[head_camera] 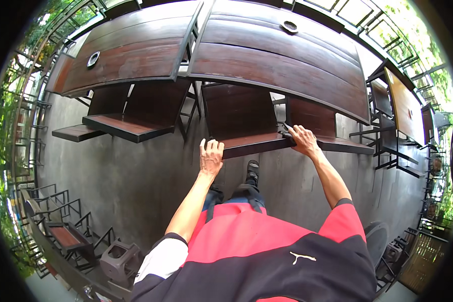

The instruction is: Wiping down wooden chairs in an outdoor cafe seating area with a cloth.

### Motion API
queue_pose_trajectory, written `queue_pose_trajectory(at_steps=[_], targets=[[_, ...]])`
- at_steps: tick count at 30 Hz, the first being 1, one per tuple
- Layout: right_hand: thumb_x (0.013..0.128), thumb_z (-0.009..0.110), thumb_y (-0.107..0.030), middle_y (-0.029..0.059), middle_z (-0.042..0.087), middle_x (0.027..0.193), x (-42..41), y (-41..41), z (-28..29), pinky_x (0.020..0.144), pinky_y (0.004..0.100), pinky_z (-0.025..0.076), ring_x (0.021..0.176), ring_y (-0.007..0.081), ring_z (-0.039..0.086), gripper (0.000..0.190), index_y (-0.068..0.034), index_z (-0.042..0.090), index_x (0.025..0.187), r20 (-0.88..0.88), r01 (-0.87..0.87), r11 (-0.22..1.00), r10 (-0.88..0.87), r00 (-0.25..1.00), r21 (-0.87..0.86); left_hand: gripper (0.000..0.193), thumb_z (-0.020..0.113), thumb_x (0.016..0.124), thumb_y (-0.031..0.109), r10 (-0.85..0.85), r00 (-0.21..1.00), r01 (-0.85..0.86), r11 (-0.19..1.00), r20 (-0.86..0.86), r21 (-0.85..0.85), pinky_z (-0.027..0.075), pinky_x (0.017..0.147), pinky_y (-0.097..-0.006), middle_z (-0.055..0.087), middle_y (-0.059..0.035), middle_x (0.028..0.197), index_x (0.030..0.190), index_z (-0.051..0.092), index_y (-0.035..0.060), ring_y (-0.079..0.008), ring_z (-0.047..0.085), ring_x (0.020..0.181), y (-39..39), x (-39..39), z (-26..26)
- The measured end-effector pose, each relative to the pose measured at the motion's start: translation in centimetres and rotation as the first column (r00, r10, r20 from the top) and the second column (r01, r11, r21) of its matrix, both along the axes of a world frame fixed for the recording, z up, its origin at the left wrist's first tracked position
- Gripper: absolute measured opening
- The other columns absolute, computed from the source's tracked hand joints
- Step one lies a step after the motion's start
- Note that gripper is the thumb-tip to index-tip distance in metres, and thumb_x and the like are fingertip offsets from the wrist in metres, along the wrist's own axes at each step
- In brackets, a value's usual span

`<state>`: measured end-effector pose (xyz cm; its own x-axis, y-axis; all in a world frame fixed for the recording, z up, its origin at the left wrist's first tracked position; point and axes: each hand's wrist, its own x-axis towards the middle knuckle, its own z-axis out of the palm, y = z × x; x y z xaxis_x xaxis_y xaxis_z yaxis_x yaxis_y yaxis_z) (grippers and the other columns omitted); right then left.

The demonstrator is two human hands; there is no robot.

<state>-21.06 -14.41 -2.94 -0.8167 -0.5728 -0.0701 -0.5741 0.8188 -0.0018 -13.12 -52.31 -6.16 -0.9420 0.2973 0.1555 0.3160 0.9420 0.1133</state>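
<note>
A chair with a reddish-brown wooden seat (251,140) and a dark frame stands in front of me, its wooden backrest (238,107) on the far side by the table. My left hand (211,155) grips the left front corner of that seat, fingers over the edge. At the right front corner, my right hand (304,139) is closed around the seat edge. Under its fingers is a small dark thing with a pale tip (285,130), too unclear to name. Beyond the chair, a long dark plank table (279,56) overhangs part of the backrest.
A second plank table (136,49) stands left, with chairs (132,126) at it. Another chair (347,145) is close on the right. Ashtray-like dishes (289,26) sit on the tables. Behind left are a plastic stool (120,260) and metal-framed chairs (66,236). Concrete floor (136,177) lies between.
</note>
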Motion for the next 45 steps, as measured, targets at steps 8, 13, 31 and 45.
queue_pose_trajectory(at_steps=[8,13,31,45], targets=[[0.059,0.081,-0.022,0.0092,0.054,0.099,7.3,-6.9,0.5,0.074,0.0396,0.053,0.097,0.0268,0.058,0.056,-0.009,0.053,0.106,0.058,0.122,0.992,-0.12,0.991,-0.02,0.045,0.074,0.057,0.004,-0.092,0.996,0.093,0.995,0.019,-0.03,0.036,0.104,-0.0453,0.056,-0.0059,0.1,0.098,0.056,0.0112,-0.0241,0.054,0.106,-8.1,0.5,0.1],[0.058,0.084,-0.025,0.0088,0.056,0.099,12.3,-10.4,1.4,0.076,0.0402,0.053,0.097,0.027,0.059,0.059,-0.009,0.053,0.106,0.131,0.224,0.974,-0.22,0.967,-0.021,0.039,0.07,0.06,0.0,-0.179,0.983,0.18,0.984,0.044,-0.01,0.042,0.09,-0.0398,0.057,-0.0067,0.095,0.094,0.057,0.0096,-0.0253,0.057,0.099,-11.4,-0.2,0.2],[0.059,0.085,-0.027,0.0066,0.055,0.099,18.7,-11.3,1.2,0.073,0.0378,0.053,0.098,0.0241,0.058,0.06,-0.012,0.053,0.107,0.147,0.392,0.915,-0.377,0.915,-0.092,0.031,0.069,0.064,0.005,-0.534,0.833,0.548,0.833,0.146,-0.074,0.046,0.072,-0.037,0.058,-0.0074,0.09,0.093,0.057,0.007,-0.0246,0.059,0.088,-11.2,-1.5,1.3],[0.06,0.079,-0.022,0.007,0.055,0.095,14.1,-15.7,2.0,0.069,0.0386,0.054,0.091,0.0251,0.06,0.048,-0.01,0.055,0.099,0.103,0.412,0.861,-0.4,0.911,-0.298,0.037,0.068,0.063,0.004,-0.496,0.86,0.51,0.821,0.122,-0.257,0.044,0.077,-0.0375,0.058,-0.0051,0.093,0.098,0.058,0.0095,-0.0237,0.058,0.094,-13.2,-10.9,4.5]])
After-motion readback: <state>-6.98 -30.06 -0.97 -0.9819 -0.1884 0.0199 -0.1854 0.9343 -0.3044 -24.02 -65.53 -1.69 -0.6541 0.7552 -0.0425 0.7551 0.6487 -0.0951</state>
